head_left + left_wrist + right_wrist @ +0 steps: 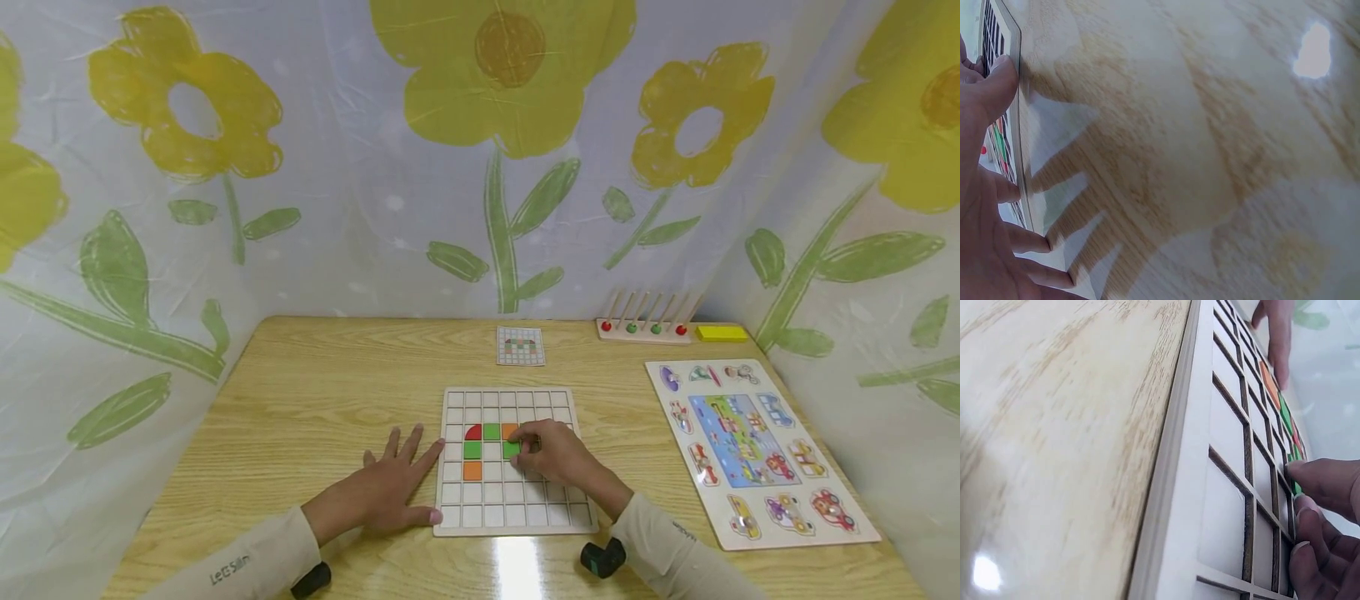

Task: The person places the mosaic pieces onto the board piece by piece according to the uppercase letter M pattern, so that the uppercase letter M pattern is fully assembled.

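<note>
A white grid board (504, 530) with square cells lies on the wooden table. In its cells sit a red quarter-round tile (473, 433), a green tile (491, 432) and an orange tile (509, 431) along one row. Below the red one are another green tile (472, 451) and another orange tile (472, 472). My right hand (557, 455) pinches a green square tile (511, 450) at a cell under the upper orange one. Spread flat, my left hand (390, 490) rests at the board's left edge, with thumb and index fingertips right at the rim.
Behind the board lies a small pattern card (521, 359). At the back right stand a peg rack (643, 337) with red and green beads and a yellow block (722, 334). A picture puzzle board (675, 379) lies along the right side. Flower-printed cloth (337, 167) surrounds the table.
</note>
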A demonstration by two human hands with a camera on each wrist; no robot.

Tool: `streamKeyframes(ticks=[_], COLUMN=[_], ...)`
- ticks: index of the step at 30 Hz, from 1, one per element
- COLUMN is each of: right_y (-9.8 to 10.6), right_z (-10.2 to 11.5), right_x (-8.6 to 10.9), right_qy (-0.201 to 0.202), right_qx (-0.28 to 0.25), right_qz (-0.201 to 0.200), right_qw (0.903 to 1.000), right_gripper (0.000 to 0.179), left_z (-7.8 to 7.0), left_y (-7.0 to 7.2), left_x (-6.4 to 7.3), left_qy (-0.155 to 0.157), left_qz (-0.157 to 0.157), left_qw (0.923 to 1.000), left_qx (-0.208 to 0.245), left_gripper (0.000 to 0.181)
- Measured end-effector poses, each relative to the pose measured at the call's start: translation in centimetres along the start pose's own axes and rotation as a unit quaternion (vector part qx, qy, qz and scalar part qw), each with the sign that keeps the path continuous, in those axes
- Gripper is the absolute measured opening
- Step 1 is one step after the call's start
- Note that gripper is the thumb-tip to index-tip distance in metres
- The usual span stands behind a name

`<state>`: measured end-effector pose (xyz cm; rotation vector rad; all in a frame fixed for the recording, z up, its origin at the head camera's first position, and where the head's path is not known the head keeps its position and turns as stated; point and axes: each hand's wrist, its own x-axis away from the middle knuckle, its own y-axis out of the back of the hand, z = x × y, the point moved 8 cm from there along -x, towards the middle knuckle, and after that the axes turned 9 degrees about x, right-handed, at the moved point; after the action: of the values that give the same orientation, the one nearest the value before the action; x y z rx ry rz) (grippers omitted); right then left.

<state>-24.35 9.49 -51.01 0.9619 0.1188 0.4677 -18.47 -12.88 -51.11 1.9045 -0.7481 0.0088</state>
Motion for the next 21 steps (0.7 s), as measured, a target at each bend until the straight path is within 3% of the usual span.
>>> streamKeyframes(ticks=[7, 21], right_y=[0.1, 1.2], right_z=[0.0, -0.2], right_x=[0.1, 0.7], right_qy=[-0.004, 0.036], right_qx=[0.005, -0.021], right_qz=[-0.003, -0.025], right_qw=[1.0000, 0.9988], right_gripper=[0.021, 0.014], left_z=[0.0, -0.2], left_y=[0.0, 0.1], left_x=[0.0, 0.1], left_qy=[-0.001, 0.000], left_qz=[-0.001, -0.003], left_qw=[1.0000, 1.0000], left_qx=[0.002, 0.007], left_gripper=[0.101, 0.101])
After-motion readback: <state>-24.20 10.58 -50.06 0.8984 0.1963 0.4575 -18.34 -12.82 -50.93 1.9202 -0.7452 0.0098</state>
